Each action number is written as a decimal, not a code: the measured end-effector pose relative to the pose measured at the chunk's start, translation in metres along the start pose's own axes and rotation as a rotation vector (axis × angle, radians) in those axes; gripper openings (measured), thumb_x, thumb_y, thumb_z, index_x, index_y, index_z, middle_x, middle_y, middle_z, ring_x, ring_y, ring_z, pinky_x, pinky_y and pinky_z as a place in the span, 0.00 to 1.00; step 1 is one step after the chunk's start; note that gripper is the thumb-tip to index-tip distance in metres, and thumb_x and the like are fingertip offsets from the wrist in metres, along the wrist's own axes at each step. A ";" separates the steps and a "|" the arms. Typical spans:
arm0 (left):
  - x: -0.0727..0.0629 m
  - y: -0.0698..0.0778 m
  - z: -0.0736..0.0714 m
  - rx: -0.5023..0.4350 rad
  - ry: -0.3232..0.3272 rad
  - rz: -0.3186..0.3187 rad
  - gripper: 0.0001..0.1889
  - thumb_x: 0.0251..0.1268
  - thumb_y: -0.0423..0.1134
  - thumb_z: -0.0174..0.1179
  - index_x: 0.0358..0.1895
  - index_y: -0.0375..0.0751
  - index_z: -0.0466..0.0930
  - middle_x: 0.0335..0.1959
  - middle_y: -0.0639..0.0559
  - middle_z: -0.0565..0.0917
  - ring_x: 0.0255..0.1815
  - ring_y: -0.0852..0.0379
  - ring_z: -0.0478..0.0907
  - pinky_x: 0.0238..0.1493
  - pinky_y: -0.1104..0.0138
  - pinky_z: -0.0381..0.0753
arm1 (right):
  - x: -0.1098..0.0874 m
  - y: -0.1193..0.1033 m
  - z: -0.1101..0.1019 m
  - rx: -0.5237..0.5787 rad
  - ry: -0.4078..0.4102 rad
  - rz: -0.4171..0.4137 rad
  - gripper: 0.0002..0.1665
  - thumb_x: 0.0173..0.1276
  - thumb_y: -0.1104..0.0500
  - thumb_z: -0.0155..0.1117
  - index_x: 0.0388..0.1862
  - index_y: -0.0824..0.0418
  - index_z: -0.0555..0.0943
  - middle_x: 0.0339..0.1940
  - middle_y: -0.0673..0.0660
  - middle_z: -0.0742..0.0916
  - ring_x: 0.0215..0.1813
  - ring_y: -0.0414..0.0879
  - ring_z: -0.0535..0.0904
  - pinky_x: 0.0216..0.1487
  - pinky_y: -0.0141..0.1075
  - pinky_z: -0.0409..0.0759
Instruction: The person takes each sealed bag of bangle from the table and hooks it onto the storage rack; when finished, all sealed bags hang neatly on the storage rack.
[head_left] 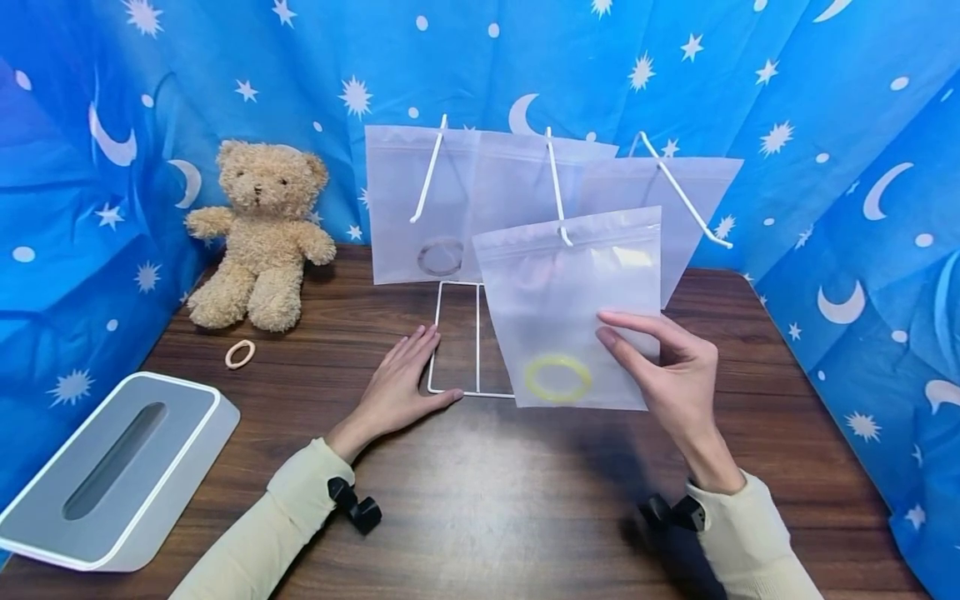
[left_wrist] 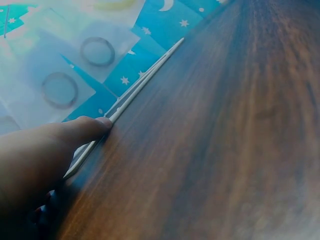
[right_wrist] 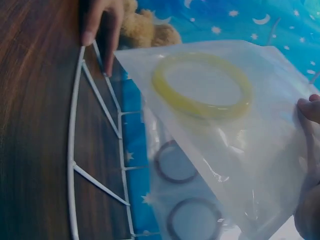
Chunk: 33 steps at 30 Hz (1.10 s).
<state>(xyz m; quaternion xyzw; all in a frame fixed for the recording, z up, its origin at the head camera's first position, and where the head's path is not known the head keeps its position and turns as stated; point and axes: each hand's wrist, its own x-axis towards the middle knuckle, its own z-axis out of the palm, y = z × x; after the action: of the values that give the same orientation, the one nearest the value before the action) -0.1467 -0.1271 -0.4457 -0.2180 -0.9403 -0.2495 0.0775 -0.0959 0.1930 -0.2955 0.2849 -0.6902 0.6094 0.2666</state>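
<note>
My right hand (head_left: 678,367) pinches the right side of a frosted zip bag (head_left: 555,308) between thumb and fingers. A yellow ring, likely a bangle (head_left: 531,383), lies at the bag's bottom. The bag's top edge meets the tip of the middle prong (head_left: 556,179) of a white wire display rack (head_left: 477,337). My left hand (head_left: 401,379) rests flat at the left of the rack's base, and its thumb (left_wrist: 92,127) touches the front wire in the left wrist view. More frosted bags hang behind, a dark ring (head_left: 422,260) showing in the left bag (head_left: 390,208).
A teddy bear (head_left: 262,225) sits at the back left, with a small beige ring (head_left: 230,356) in front of it. A grey-and-white tissue box (head_left: 172,433) stands at the near left. Blue star-patterned curtains (head_left: 817,192) surround the wooden table (head_left: 510,517).
</note>
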 end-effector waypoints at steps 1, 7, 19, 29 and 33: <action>0.000 0.000 0.000 0.001 0.001 -0.002 0.52 0.58 0.70 0.58 0.76 0.34 0.56 0.77 0.45 0.55 0.78 0.50 0.47 0.75 0.54 0.44 | 0.002 0.004 0.001 -0.006 0.008 0.012 0.15 0.56 0.81 0.66 0.44 0.77 0.84 0.41 0.70 0.87 0.46 0.49 0.84 0.37 0.27 0.79; 0.001 0.004 0.003 -0.011 -0.005 -0.013 0.53 0.58 0.71 0.57 0.76 0.34 0.55 0.78 0.45 0.54 0.78 0.49 0.46 0.75 0.54 0.43 | 0.020 0.034 0.008 -0.033 0.074 0.134 0.13 0.58 0.74 0.71 0.44 0.72 0.86 0.43 0.65 0.88 0.32 0.38 0.82 0.21 0.23 0.70; 0.007 0.012 0.011 -0.008 -0.007 -0.002 0.54 0.57 0.73 0.56 0.76 0.35 0.55 0.78 0.46 0.54 0.78 0.51 0.46 0.76 0.56 0.43 | 0.053 0.104 0.013 0.192 0.203 0.243 0.15 0.57 0.71 0.74 0.45 0.69 0.87 0.43 0.59 0.89 0.34 0.41 0.81 0.30 0.27 0.76; 0.012 0.016 0.015 -0.015 0.008 0.023 0.53 0.57 0.71 0.59 0.75 0.34 0.56 0.77 0.46 0.55 0.78 0.51 0.47 0.76 0.56 0.44 | 0.061 0.114 0.009 0.210 0.206 0.258 0.16 0.57 0.71 0.73 0.46 0.67 0.87 0.46 0.59 0.88 0.48 0.45 0.83 0.40 0.27 0.77; 0.013 0.014 0.016 -0.014 0.006 0.023 0.54 0.57 0.71 0.58 0.75 0.34 0.56 0.78 0.45 0.55 0.78 0.50 0.47 0.76 0.56 0.44 | 0.058 0.100 0.004 0.071 0.064 0.245 0.17 0.61 0.68 0.71 0.50 0.67 0.85 0.35 0.56 0.89 0.20 0.37 0.73 0.19 0.25 0.68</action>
<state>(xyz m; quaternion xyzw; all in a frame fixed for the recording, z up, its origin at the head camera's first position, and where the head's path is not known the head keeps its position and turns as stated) -0.1521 -0.1033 -0.4504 -0.2287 -0.9358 -0.2557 0.0815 -0.2085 0.1944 -0.3233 0.1881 -0.6891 0.6701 0.2018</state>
